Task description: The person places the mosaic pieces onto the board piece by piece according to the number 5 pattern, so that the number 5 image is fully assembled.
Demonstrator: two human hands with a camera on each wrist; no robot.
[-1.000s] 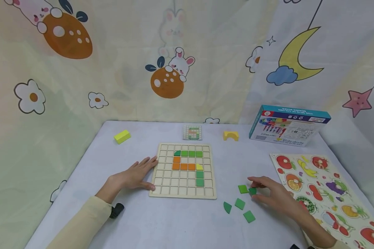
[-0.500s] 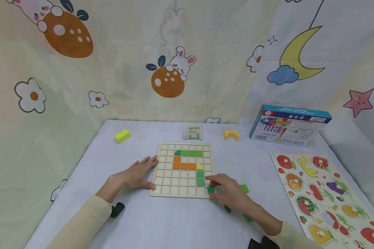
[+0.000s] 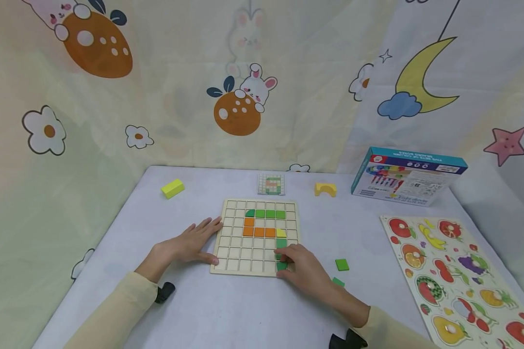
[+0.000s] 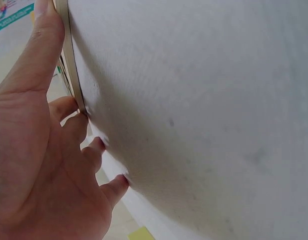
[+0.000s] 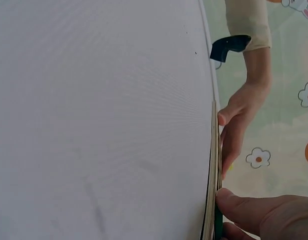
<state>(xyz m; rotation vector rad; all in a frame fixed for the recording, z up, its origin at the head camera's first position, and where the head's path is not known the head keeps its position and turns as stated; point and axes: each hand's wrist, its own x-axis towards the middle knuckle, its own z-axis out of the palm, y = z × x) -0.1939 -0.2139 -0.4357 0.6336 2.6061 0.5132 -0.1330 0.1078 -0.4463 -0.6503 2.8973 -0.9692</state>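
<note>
— So why is the right hand (image 3: 301,271) at the grid board's (image 3: 244,252) near right corner?
— It pinches a green piece (image 3: 281,265), pushing it into a square there.
— And the left hand (image 3: 188,247)?
— Lying flat with straight fingers against the board's left edge, so it can't slide.

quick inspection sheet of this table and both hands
surface: table under a pale cloth
job's things: wooden grid board holding green, orange and yellow tiles; dark green tile at its near right corner
clutter: loose green tile, fruit puzzle, toy box, yellow block, arch block, pattern card
grippers: left hand flat against the board's left edge; right hand pinches the dark green tile
cables: nothing seen
surroundings: cartoon-print curtain
</note>
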